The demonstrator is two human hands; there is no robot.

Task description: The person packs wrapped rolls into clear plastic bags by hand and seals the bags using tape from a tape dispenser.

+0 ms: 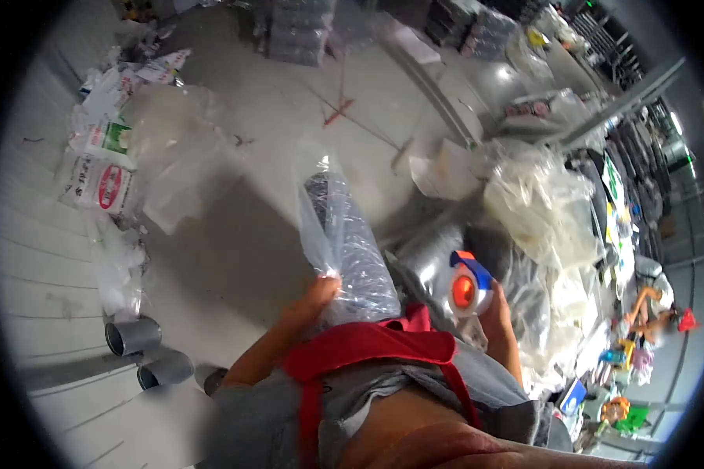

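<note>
Wrapped bundle (360, 254) | left fingers (327, 288) clamped on film (314, 234) | right fingers (498, 301) clamped on tape dispenser (481, 275) | grey floor (270, 109), plastic heap (540, 203)

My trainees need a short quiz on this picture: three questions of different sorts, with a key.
1. Which hand holds the tape dispenser?
2. True or false: the apron is green.
3. What is the left hand gripping?
A) a cardboard box
B) clear plastic
C) a pair of scissors

Key
1. The right hand.
2. False; it is red.
3. B
</note>
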